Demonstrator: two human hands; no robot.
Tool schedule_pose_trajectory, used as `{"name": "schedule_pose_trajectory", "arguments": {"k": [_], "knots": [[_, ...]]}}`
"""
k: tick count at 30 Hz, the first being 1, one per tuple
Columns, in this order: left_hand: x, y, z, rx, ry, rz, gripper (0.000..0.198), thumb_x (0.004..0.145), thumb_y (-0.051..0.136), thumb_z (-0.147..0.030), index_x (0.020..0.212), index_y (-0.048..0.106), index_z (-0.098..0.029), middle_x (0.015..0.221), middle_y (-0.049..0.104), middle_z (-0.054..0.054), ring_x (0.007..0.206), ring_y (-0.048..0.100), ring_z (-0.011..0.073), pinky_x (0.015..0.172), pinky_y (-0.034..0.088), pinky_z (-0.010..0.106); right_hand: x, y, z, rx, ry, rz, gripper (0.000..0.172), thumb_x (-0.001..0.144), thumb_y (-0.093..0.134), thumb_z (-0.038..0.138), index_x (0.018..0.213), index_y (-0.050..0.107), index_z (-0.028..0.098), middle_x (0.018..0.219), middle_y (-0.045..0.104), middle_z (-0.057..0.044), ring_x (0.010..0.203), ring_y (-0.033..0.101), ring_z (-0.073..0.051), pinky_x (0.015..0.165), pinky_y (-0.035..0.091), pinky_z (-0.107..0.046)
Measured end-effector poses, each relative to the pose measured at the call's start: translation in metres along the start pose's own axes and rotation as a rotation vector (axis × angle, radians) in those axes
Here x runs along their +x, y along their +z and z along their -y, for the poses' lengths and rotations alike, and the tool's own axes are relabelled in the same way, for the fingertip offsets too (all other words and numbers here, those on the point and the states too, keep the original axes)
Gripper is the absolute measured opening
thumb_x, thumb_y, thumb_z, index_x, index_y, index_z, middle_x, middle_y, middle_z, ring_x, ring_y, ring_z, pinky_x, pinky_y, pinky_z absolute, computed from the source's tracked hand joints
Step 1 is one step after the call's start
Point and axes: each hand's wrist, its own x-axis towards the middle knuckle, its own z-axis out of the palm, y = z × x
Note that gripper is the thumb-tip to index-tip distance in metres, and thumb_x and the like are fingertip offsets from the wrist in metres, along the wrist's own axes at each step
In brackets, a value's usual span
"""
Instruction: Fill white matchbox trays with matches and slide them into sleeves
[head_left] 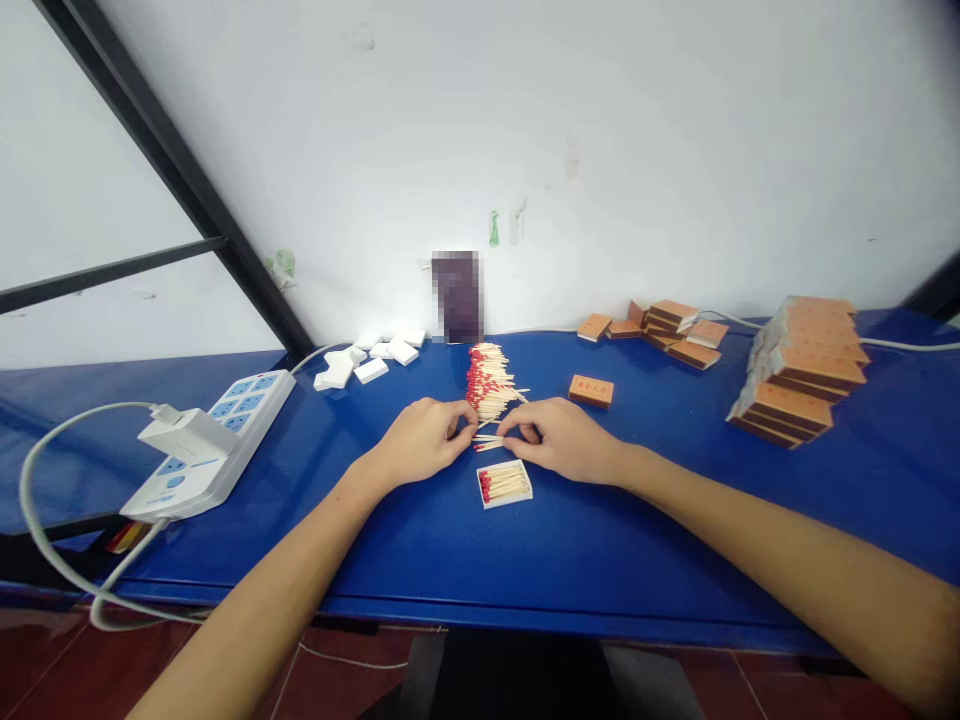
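Note:
My left hand is at the red heads of a few loose matches, its thumb and forefinger pinched together. On the other side, my right hand pinches the plain ends of these matches. Just beyond both hands lies a long pile of red-tipped matches. Nearer to me, a white matchbox tray holds a layer of matches, heads to the left. An orange matchbox rests on the blue table beyond my right hand.
Several white trays lie at the back left. A power strip with a plugged-in white adapter and cable is at the left. Matchboxes lie loosely at the back right, and wrapped matchbox stacks stand further right. A pixelated dark object leans against the wall.

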Motion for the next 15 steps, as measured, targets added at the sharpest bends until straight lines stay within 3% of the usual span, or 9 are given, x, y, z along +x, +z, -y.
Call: {"name": "schedule_pose_trajectory", "arguments": {"k": [5, 11, 15], "knots": [[-0.0003, 0.0013, 0.0012, -0.038, 0.043, 0.002, 0.014, 0.087, 0.051, -0.023, 0.087, 0.065, -0.020, 0.055, 0.050, -0.007, 0.048, 0.044, 0.0088, 0.058, 0.032, 0.024, -0.0003, 0.0008, -0.0008, 0.002, 0.000, -0.010, 0.012, 0.085, 0.064, 0.023, 0.092, 0.073, 0.019, 0.058, 0.054, 0.005, 0.055, 0.046, -0.008, 0.057, 0.028, -0.023], [-0.0013, 0.0012, 0.0004, -0.038, 0.073, -0.016, 0.014, 0.087, 0.051, -0.020, 0.083, 0.064, -0.019, 0.052, 0.048, -0.010, 0.047, 0.045, 0.0072, 0.080, 0.037, 0.029, -0.0009, 0.0011, -0.0012, -0.001, 0.000, -0.015, 0.021, 0.086, 0.064, 0.024, 0.106, 0.071, 0.022, 0.058, 0.054, 0.007, 0.054, 0.046, -0.008, 0.056, 0.027, -0.023], [-0.0013, 0.0007, -0.0009, -0.042, 0.074, 0.005, 0.013, 0.086, 0.051, -0.019, 0.085, 0.064, -0.020, 0.052, 0.049, -0.010, 0.046, 0.045, 0.0075, 0.079, 0.037, 0.029, -0.0015, 0.0015, -0.0017, -0.015, -0.003, -0.013, 0.026, 0.086, 0.064, 0.025, 0.111, 0.071, 0.023, 0.060, 0.055, 0.006, 0.055, 0.047, -0.008, 0.056, 0.027, -0.023]]}}
